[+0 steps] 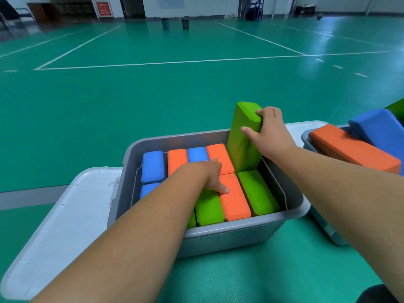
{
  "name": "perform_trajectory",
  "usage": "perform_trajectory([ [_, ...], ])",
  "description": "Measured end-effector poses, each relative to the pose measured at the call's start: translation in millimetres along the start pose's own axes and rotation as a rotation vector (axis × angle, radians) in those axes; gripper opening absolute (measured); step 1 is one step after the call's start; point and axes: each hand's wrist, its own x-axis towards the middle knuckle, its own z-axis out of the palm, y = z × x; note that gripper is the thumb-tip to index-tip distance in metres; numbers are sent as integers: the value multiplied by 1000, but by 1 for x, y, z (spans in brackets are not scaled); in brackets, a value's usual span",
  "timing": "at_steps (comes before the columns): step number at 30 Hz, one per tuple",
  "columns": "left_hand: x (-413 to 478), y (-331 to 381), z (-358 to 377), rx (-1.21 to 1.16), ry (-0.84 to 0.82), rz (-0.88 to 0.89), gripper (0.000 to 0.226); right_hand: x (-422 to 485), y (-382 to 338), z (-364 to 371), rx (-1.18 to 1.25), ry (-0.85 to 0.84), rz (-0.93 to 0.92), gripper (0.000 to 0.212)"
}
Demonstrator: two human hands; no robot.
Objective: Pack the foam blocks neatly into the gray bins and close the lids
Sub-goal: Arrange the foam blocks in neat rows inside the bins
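the green court floor (153,95) with its white lines fills the far half of what we see. nearer, a green-topped table (273,270) carries everything else. a white lid (54,226) lies flat on it at the left, touching the left side of the gray bin (218,231), which stands open in the middle. a second gray bin (328,230) sits just beside it on the right, cut off by the frame edge, with a long orange block (349,147) and a dark blue block (378,127) piled above its rim. another white lid (299,132) shows behind the two bins.

inside the middle bin the foam blocks stand packed on edge in two rows, blue, orange and green side by side. at the far right corner of the bin an upright green block (242,136) stands on end, rising well above the rim and leaning slightly left.

our right hand (271,132) grips that block near its top, fingers (259,112) curled over the upper edge and the thumb pressed on its near face. our left hand (209,173) reaches into the bin palm down, fingers straight and lying on the packed blocks, the thumb resting on the near orange block (237,204).
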Motion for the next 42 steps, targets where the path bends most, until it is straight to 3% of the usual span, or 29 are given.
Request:
perform_trajectory([
  [2,-1,-3,1,-3,2,3,108,-1,-1,7,-78,-170,53,61],
  [5,0,-9,2,-23,11,10,109,-14,1,26,-432,-667,114,49],
  [6,0,-10,3,-28,13,13,109,-18,0,31,-508,-746,117,45],
  [11,1,-15,3,-51,9,24,108,-10,-5,42,-573,-710,122,26],
  [21,8,-19,3,-74,2,33,113,-4,-1,51,-597,-757,82,21],
  [25,7,-15,0,-53,8,34,111,-5,-7,51,-607,-767,76,31],
  [27,6,-13,-2,-40,21,41,104,-8,-10,49,-609,-758,80,33],
  [34,-1,-23,-21,92,192,87,43,-5,-17,53,-451,-655,-33,42],
  [38,-4,-39,-14,57,175,35,42,-7,-24,64,-329,-661,-64,38],
  [42,-7,-47,1,-81,128,-55,50,-10,-30,67,-137,-593,48,37],
])
